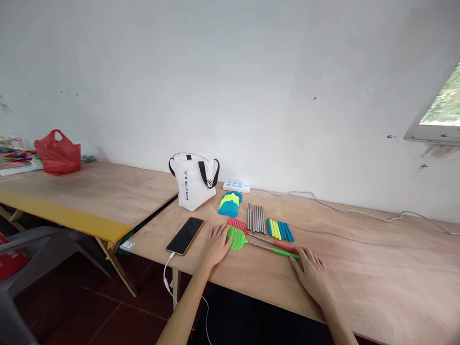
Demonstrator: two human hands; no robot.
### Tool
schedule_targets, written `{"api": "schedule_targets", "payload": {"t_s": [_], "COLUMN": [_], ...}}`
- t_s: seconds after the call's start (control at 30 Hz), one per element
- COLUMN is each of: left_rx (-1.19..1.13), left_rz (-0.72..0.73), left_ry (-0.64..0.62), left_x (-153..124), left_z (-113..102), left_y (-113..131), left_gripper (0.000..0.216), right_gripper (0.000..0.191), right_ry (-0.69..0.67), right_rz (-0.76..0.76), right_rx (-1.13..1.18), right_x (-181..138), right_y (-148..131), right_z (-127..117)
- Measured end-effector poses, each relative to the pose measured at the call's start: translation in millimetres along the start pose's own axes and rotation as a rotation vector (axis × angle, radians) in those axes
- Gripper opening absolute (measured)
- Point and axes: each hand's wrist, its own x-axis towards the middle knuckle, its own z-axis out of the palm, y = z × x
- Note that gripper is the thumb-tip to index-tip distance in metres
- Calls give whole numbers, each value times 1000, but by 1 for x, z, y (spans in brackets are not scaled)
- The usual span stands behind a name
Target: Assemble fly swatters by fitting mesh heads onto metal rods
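Two fly swatters lie side by side on the table before me, one green (236,238) and one red (241,224), with metal shafts and coloured handles. My left hand (216,245) rests at their heads, fingers stretched out, its thumb against the green head's edge. At the handle ends lies my right hand (313,272), fingers extended, touching the tips without being wrapped round them. Behind the swatters are a stack of blue and yellow swatter heads (228,208), several metal tubes (258,220) in a row, and several blue and yellow handles (279,230).
A smartphone (185,235) with a white charging cable lies left of my left hand. Behind it stand a white tote bag (194,187) and a power strip (236,186) by the wall. A red plastic bag (59,155) sits on the neighbouring table (108,191).
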Motion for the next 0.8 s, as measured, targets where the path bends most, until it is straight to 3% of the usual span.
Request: {"api": "schedule_targets", "payload": {"t_s": [0.4,0.57,0.8], "left_rx": [-51,-117,-40], "left_rz": [-17,-3,44], "left_ry": [40,8,-20], "left_x": [1,1,-1], "left_z": [-6,-15,-12], "left_y": [4,10,12], "left_gripper": [42,39,45], "right_gripper": [40,41,39], "right_ry": [17,37,24], "right_rz": [-11,10,-18], "right_rx": [-40,-16,-29], "right_x": [0,-2,-1], "right_y": [1,-2,-4], "right_z": [1,1,-3]}}
